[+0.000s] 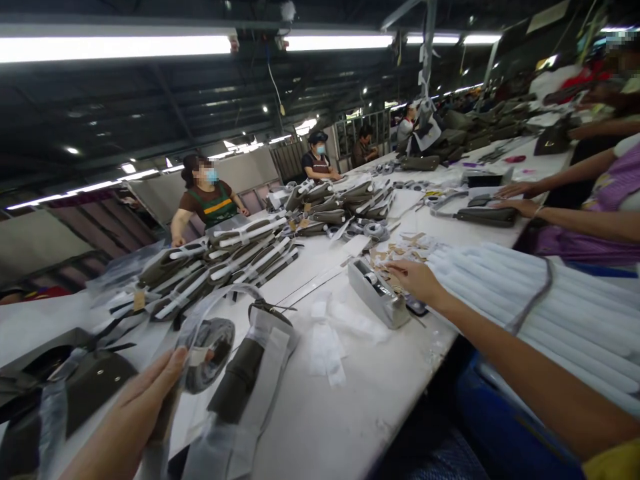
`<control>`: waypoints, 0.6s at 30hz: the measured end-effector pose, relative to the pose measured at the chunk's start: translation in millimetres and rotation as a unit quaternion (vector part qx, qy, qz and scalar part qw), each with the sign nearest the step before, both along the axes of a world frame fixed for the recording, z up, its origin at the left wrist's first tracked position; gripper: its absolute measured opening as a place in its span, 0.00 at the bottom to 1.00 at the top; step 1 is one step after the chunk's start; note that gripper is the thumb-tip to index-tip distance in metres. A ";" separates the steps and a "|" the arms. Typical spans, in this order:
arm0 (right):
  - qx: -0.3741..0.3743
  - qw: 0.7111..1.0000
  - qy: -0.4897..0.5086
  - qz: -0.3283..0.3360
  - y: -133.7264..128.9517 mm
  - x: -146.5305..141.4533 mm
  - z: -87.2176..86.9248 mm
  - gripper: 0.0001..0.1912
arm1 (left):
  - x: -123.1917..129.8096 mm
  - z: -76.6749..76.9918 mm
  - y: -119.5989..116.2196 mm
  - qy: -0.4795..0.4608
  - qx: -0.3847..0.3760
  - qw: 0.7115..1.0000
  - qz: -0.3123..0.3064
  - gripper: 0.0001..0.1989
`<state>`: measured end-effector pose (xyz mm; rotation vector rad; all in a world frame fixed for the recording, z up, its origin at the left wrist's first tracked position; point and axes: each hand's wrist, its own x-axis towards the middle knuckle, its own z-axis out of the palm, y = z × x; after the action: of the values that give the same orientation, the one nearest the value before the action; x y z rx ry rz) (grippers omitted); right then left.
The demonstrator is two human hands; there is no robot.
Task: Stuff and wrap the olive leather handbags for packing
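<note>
My left hand (150, 393) is closed on a coiled strap (209, 353) wrapped in clear plastic, its thumb on top. Just right of it lies a dark olive bag (237, 383), partly covered in white and clear wrapping. My right hand (417, 280) reaches over the far side of a grey tape dispenser (379, 293), fingers pinched together. Whatever those fingertips hold, if anything, is too small to make out. Brown paper tags (400, 248) lie scattered just beyond them. White wrapping sheets (327, 337) lie on the table left of the dispenser.
Wrapped olive bags (225, 267) are piled along the left of the white table (320, 427); another dark bag (95, 387) lies near left. White padded rolls (540, 300) are bundled at right. A co-worker's hands (520, 200) work on a bag at right; others sit across.
</note>
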<state>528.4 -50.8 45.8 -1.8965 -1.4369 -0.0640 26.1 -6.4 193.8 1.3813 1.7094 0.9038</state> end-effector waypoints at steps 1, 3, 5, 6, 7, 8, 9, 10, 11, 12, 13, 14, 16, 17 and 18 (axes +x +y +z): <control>-0.019 1.000 -0.005 -0.011 0.0 10.9 -2.6 0.15 | -7.7 -4.3 3.2 0.000 -0.011 1.000 0.011 0.23; -0.058 0.998 -0.015 -0.027 -1.5 27.2 -7.6 0.14 | -19.7 -7.2 9.7 -0.012 -0.019 0.999 0.038 0.23; -0.085 0.996 -0.024 -0.027 -2.1 35.7 -11.5 0.14 | -24.4 -3.5 13.9 -0.053 -0.014 0.997 0.053 0.22; -0.093 0.995 -0.028 -0.020 -0.8 37.0 -12.5 0.14 | -23.9 -0.2 14.7 -0.079 -0.005 0.995 0.056 0.21; -0.098 0.995 -0.033 -0.011 2.4 36.6 -12.4 0.14 | -21.6 3.3 14.6 -0.103 0.007 0.993 0.058 0.21; -0.100 0.994 -0.039 0.001 7.7 34.9 -11.2 0.14 | -18.0 6.5 13.5 -0.120 0.018 0.991 0.059 0.20; -0.100 0.994 -0.047 0.014 15.4 32.0 -8.7 0.14 | -13.5 8.9 11.7 -0.130 0.022 0.990 0.056 0.20; -0.099 0.993 -0.056 0.028 25.5 28.4 -5.0 0.15 | -8.5 10.1 9.2 -0.131 0.027 0.990 0.048 0.21; -0.099 0.992 -0.065 0.042 38.2 24.1 -0.3 0.15 | -3.3 10.1 6.5 -0.126 0.027 0.991 0.027 0.22; -0.101 0.990 -0.076 0.057 53.2 19.5 4.8 0.16 | 1.7 8.6 3.7 -0.117 0.023 0.993 -0.002 0.22; -0.106 0.988 -0.088 0.074 70.3 14.6 9.9 0.16 | 6.3 6.1 1.1 -0.106 0.015 0.994 -0.037 0.23; -0.116 0.984 -0.100 0.092 89.1 9.5 14.5 0.16 | 10.1 2.5 -0.9 -0.096 0.008 0.993 -0.072 0.22; -0.153 0.971 -0.126 0.131 129.8 -0.8 20.0 0.14 | 14.7 -6.0 -2.5 -0.075 0.001 0.990 -0.121 0.20; -0.178 0.963 -0.140 0.149 150.4 -5.7 20.5 0.12 | 15.4 -10.4 -2.0 -0.068 0.002 0.989 -0.132 0.19; -0.204 0.953 -0.154 0.163 170.4 -10.4 19.2 0.11 | 15.0 -14.7 -0.6 -0.064 0.008 0.989 -0.134 0.19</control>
<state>517.9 119.6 65.0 -2.0013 -2.0945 0.1092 41.1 -7.0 179.2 1.4876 1.3831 0.8355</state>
